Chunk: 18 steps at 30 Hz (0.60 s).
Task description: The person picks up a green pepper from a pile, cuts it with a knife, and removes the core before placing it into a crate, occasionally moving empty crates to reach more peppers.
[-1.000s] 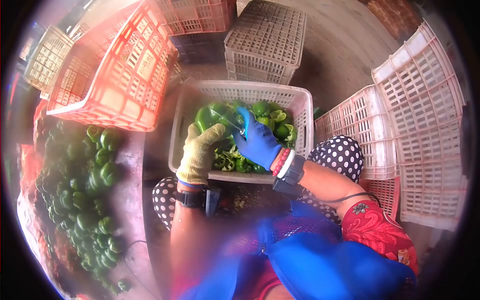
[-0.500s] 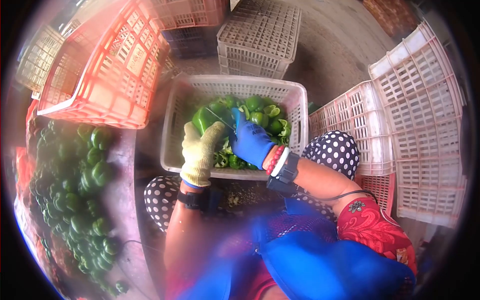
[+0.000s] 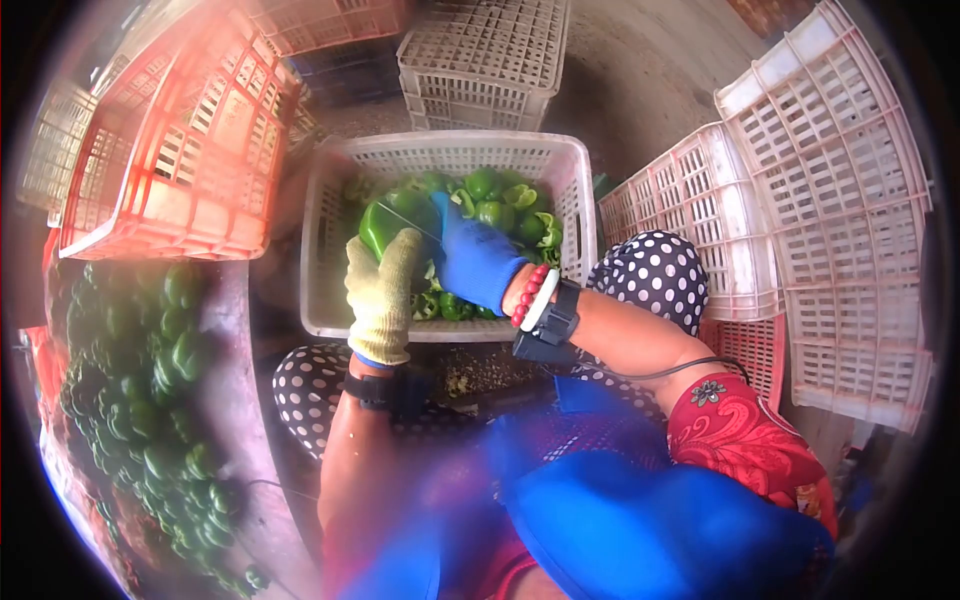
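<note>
Head camera looks down past a blue apron [image 3: 640, 530] and polka-dot knees to both forearms, each with a dark strap at the wrist; the right one also wears a bead bracelet [image 3: 525, 295].

Just beyond the wrists, the left hand [image 3: 383, 300], in a yellowish knit glove, is closed around a green pepper [image 3: 385, 222], fingers wrapped up its near side so the top stays exposed. The right hand [image 3: 475, 262], in a blue glove, is clamped on the handle of a knife [image 3: 405, 218]. Its thin blade runs leftward from that grip and lies across the pepper's upper face. The two hands touch, which probably steadies the blade.

Both grips sit above the near half of a white crate [image 3: 470, 330], so anything dropping from the pepper would likely land inside. Below and to the right of the hands lie cut peppers [image 3: 500, 205], heaped against the far wall.

Well to the left of the holding hand is a pile of whole peppers [image 3: 150, 380], within arm's reach. Beyond it a red crate [image 3: 170, 170] stands tilted. Past the white crate sits an upturned crate [image 3: 485, 50], and stacked pale crates [image 3: 820, 230] stand to the right of the knife hand.
</note>
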Each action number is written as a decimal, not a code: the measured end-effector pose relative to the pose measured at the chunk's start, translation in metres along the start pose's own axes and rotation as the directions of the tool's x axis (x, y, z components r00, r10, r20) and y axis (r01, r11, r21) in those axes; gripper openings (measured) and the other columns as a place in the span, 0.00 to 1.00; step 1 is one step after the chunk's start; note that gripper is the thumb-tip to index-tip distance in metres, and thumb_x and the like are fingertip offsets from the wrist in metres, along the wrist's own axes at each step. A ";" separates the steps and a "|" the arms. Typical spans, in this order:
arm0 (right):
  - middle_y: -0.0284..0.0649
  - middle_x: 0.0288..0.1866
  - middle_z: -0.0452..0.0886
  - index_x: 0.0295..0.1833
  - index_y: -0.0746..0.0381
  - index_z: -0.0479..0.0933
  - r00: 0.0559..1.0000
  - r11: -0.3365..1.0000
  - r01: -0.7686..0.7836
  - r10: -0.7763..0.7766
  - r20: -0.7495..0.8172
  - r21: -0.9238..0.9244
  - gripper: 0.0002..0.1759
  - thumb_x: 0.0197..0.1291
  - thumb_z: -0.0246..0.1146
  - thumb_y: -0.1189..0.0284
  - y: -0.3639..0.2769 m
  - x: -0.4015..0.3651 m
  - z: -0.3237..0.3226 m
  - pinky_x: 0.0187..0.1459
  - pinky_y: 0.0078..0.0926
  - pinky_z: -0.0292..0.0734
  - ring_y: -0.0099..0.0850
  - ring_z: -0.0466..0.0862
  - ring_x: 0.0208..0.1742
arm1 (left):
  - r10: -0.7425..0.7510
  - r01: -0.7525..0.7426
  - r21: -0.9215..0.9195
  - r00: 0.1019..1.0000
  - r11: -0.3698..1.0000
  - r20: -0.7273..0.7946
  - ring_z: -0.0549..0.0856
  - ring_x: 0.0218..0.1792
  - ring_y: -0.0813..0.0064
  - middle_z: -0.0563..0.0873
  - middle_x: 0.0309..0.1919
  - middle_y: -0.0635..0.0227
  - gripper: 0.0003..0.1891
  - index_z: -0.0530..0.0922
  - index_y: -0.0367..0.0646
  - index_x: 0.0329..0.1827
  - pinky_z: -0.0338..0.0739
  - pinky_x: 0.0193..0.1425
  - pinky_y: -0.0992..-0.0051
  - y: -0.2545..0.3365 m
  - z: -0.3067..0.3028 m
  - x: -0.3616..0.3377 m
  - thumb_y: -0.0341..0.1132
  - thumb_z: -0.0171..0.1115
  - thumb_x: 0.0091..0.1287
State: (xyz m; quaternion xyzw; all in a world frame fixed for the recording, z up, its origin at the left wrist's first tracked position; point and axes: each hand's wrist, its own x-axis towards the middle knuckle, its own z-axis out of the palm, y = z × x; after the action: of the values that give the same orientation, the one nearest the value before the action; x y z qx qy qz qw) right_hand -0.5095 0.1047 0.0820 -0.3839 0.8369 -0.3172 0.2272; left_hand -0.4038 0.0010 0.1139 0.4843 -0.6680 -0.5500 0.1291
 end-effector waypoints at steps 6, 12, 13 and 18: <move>0.58 0.39 0.87 0.82 0.67 0.50 0.981 0.986 0.159 -0.163 -0.106 -0.049 0.45 0.62 0.63 0.73 0.024 0.002 0.015 0.43 0.51 0.82 0.55 0.88 0.40 | 0.120 0.009 -0.412 0.951 0.911 0.285 0.86 0.55 0.64 0.85 0.55 0.60 0.23 0.77 0.43 0.64 0.81 0.61 0.63 -0.041 0.001 0.024 0.43 0.64 0.69; 0.56 0.42 0.87 0.81 0.65 0.53 0.992 0.988 0.114 -0.119 -0.042 -0.105 0.44 0.61 0.62 0.73 0.019 0.005 0.012 0.41 0.50 0.83 0.54 0.88 0.39 | 0.076 0.297 -0.680 0.884 0.671 0.462 0.81 0.57 0.63 0.82 0.59 0.60 0.23 0.72 0.43 0.71 0.76 0.63 0.63 -0.048 -0.001 0.033 0.39 0.59 0.75; 0.56 0.42 0.87 0.81 0.64 0.54 0.992 0.989 0.112 -0.116 -0.046 -0.095 0.43 0.61 0.62 0.72 0.019 0.004 0.012 0.41 0.49 0.83 0.54 0.88 0.39 | 0.051 0.337 -0.662 0.868 0.670 0.493 0.82 0.52 0.65 0.83 0.56 0.61 0.24 0.73 0.43 0.70 0.76 0.57 0.64 -0.042 -0.003 0.030 0.41 0.60 0.74; 0.52 0.42 0.88 0.70 0.60 0.71 0.972 0.974 0.218 -0.223 -0.078 -0.065 0.28 0.64 0.61 0.70 0.044 0.010 0.038 0.42 0.48 0.83 0.51 0.89 0.40 | -0.014 0.469 -0.615 0.802 0.634 0.598 0.82 0.29 0.73 0.86 0.40 0.66 0.26 0.77 0.43 0.64 0.79 0.29 0.72 -0.053 0.003 0.030 0.49 0.66 0.69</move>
State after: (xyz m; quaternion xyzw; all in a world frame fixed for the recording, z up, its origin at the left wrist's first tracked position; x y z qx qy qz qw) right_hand -0.5140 0.1054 0.0233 -0.4671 0.8065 -0.3328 0.1440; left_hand -0.3943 -0.0163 0.0568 0.3028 -0.3199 -0.8968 0.0409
